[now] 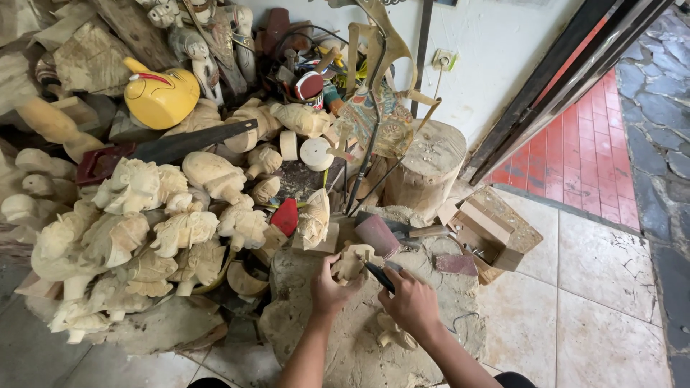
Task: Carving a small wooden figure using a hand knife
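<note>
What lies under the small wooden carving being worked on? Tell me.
The small wooden carving rests on a dusty stump block. The left hand holds it; the right hand presses a dark-handled tool against it. The contact patch underneath is hidden.

Carvings point(183, 230) on dusty stone slab point(359, 345)

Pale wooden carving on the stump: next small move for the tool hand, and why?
Probably a short, shallow cut into the near side of the small pale wooden carving. The left hand grips it from the left on the round wooden stump block, and the right hand holds a dark-handled carving tool with its tip at the wood. The blade's contact point is too small to tell.
</note>
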